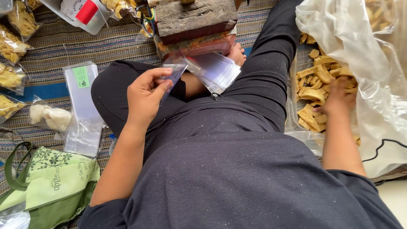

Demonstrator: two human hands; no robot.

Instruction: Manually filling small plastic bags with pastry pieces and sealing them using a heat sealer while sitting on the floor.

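Observation:
I sit cross-legged on a striped mat. My left hand [146, 95] is raised over my left knee and pinches a small clear plastic bag [173, 76] by its lower end. My right hand [338, 98] reaches into a big clear plastic sack [373, 85] at my right, resting on a heap of yellow-brown chips [316, 82]; motion blur hides whether the fingers grip any. A loose stack of clear small bags [214, 70] lies in front of my shins.
A worn wooden block device [195, 21] stands ahead. Filled chip packets [12, 46] line the left edge, beside a pack of empty bags [82, 106], a bag of white pieces [48, 116] and a green tote [51, 182]. A plastic tub [82, 12] sits top left.

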